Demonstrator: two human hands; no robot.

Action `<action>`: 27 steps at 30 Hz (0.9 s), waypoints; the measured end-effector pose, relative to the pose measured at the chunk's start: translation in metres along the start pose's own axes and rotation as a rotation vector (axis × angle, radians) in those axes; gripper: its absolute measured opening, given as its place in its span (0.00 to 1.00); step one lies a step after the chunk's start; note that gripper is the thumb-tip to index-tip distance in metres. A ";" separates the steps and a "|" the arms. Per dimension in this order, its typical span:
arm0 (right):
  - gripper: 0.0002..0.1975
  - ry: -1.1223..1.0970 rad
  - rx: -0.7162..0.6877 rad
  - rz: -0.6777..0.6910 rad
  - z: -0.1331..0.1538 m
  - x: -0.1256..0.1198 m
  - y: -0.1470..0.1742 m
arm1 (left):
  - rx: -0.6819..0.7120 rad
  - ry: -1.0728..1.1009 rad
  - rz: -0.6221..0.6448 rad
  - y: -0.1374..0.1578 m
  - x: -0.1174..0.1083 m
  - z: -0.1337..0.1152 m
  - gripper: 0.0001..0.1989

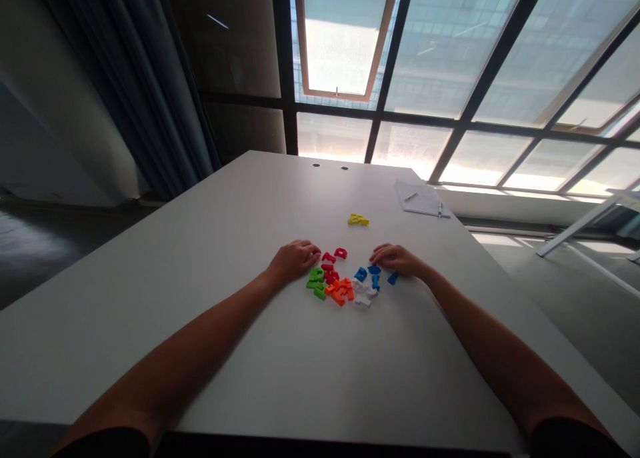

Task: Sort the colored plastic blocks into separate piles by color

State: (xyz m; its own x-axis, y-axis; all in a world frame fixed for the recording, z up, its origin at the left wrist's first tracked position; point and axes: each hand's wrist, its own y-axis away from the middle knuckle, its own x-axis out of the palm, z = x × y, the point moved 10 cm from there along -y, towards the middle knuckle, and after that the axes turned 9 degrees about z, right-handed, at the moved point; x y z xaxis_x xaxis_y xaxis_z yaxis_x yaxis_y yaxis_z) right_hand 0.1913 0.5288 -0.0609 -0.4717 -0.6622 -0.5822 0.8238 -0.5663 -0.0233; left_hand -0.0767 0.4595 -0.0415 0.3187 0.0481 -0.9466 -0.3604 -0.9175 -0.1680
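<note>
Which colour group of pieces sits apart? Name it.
The yellow pieces: they lie alone farther up the table, while the other colours cluster closer in.

This looks like an office or meeting room: a broad white surface (280, 378) has two round cable grommets (316, 165) near its far edge, and paper sheets (417, 195) with pens (440, 210) lie by its far right corner. Beyond the far edge stands a dark-framed window wall (425, 58) facing a glass-clad building (500, 18), with a long dark blue curtain (115, 78) off the left edge.
</note>
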 end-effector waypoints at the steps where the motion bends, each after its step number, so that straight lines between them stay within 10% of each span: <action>1: 0.18 0.044 -0.001 -0.043 -0.002 -0.004 0.000 | 0.000 0.000 0.000 0.000 0.000 0.000 0.18; 11: 0.08 0.554 0.325 -0.590 -0.048 -0.065 0.025 | 0.004 -0.009 0.007 -0.002 0.002 0.001 0.18; 27: 0.27 0.789 0.721 -0.524 -0.078 -0.087 -0.015 | -0.002 -0.015 0.012 -0.002 0.001 0.001 0.18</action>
State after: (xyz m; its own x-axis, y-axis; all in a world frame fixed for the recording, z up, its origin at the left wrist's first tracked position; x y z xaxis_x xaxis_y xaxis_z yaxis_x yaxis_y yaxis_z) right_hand 0.2447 0.6338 -0.0733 -0.1667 0.0743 -0.9832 0.1020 -0.9905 -0.0922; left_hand -0.0758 0.4621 -0.0425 0.3008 0.0431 -0.9527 -0.3623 -0.9189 -0.1560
